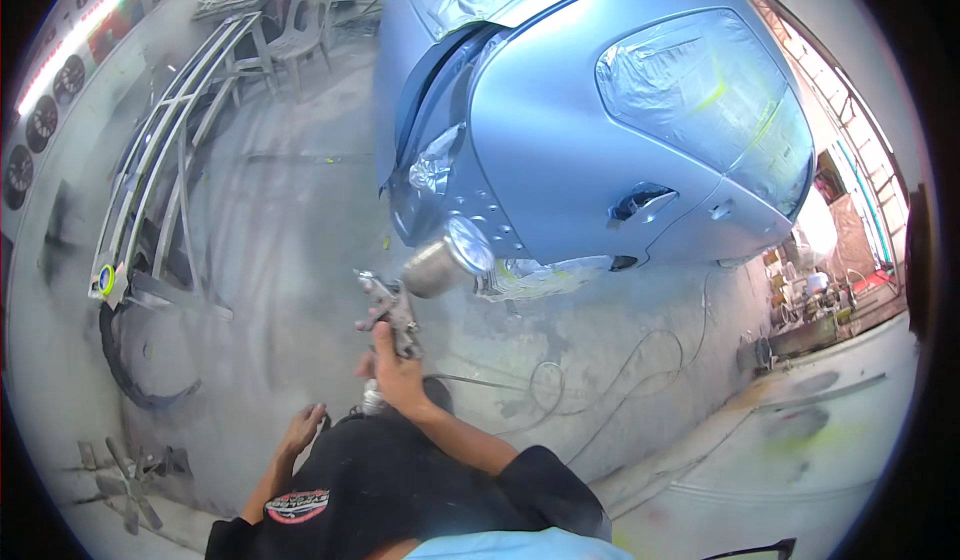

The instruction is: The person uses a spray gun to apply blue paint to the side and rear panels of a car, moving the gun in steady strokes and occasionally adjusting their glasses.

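My right hand [398,378] grips a metal spray gun [392,312] by its handle, with a silver paint cup [440,260] angled at its top, in front of a light blue car body [555,130]. The car's windows are covered in plastic sheeting [660,70] and its lower part in masking [535,278]. My left hand [302,428] is low beside my dark shirt, its fingers curled; whatever they may hold is too small to make out.
Curved metal rails [160,130] lean along the left with a black curved strip [125,360] below. A plastic chair [300,35] stands at the back. A hose [630,370] loops across the floor; equipment [815,300] sits by the opening on the right. A fan [128,480] is at lower left.
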### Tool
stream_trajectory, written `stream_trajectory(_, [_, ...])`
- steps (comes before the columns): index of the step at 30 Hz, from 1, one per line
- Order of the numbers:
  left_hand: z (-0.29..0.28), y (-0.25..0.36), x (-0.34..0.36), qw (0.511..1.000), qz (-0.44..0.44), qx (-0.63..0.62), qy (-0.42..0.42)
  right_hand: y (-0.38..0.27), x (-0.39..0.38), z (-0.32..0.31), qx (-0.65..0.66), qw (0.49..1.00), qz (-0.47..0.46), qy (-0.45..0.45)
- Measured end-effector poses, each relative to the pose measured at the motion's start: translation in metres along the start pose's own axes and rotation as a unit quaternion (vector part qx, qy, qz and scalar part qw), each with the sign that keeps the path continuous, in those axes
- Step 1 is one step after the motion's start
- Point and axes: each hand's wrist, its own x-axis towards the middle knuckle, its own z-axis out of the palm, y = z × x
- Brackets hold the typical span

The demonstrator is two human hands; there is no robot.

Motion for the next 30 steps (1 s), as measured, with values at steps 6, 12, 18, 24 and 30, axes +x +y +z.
stream_trajectory(6, [-0.045, 0.07, 0.068, 0.975, 0.207, -0.049, -0.066, -0.019, 0.051, 0.113, 0.11, 0.99, 0.005, -0.084])
stream_trajectory(12, [-0.103, 0.111, 0.136, 0.939, 0.207, -0.016, -0.276, -0.095, 0.138, 0.136, 0.095, 0.99, -0.037, -0.1])
stream_trajectory(18, [-0.145, 0.12, 0.184, 0.964, 0.152, 0.038, -0.216, -0.233, 0.163, 0.115, -0.15, 0.958, -0.24, 0.044])
stream_trajectory(24, [-0.155, 0.06, 0.268, 0.935, 0.25, 0.165, -0.192, -0.345, 0.136, 0.126, -0.379, 0.802, -0.288, 0.361])
stream_trajectory(30, [-0.223, 0.065, 0.317, 0.929, 0.25, 0.158, -0.221, -0.372, 0.138, 0.168, -0.465, 0.695, -0.31, 0.453])
